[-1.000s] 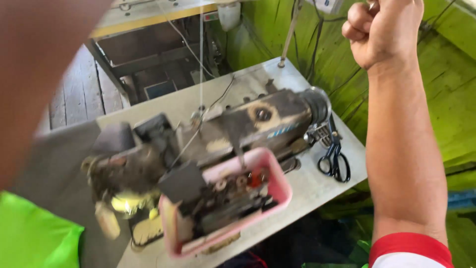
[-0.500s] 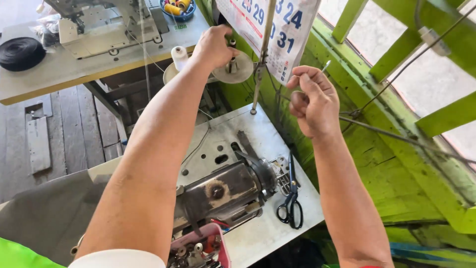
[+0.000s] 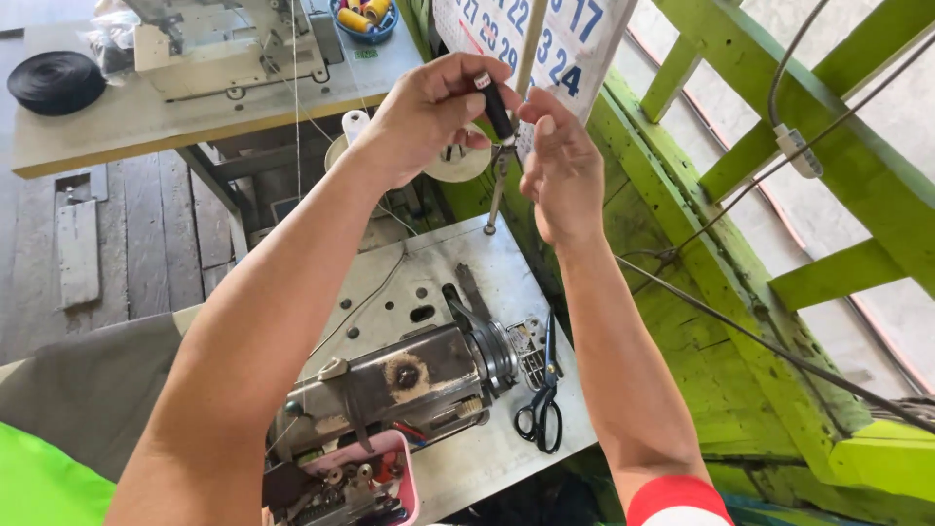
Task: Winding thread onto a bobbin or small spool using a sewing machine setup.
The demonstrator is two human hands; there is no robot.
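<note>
**Two hands up on a small black tool**

Two hands meet high above the grey sewing machine [image 3: 409,385], and between them sits a small black tool [image 3: 499,109] with a pale tip. The left hand [image 3: 429,117] has it pinched, thumb and fingertips pressed around the dark barrel, tilted a little. The right hand [image 3: 563,170] is right beside it, fingers loosely curled, fingertips at the tool's lower end; whether they actually grip it I cannot tell. Just behind the tool runs a thin metal rod [image 3: 499,190], standing up from the far edge of the machine's table [image 3: 487,273]. A white thread disc [image 3: 458,161] sits behind the rod. Down to the right of the machine, black-handled scissors [image 3: 542,404] lie flat on the table. At the machine's near end, a pink tray [image 3: 409,482] holds small parts. Far beyond the machine, a second, white sewing machine [image 3: 229,49] stands on another table, with a black spool [image 3: 56,80] to its left. Right of the machine, a green wooden wall [image 3: 750,292] carries cables.
</note>
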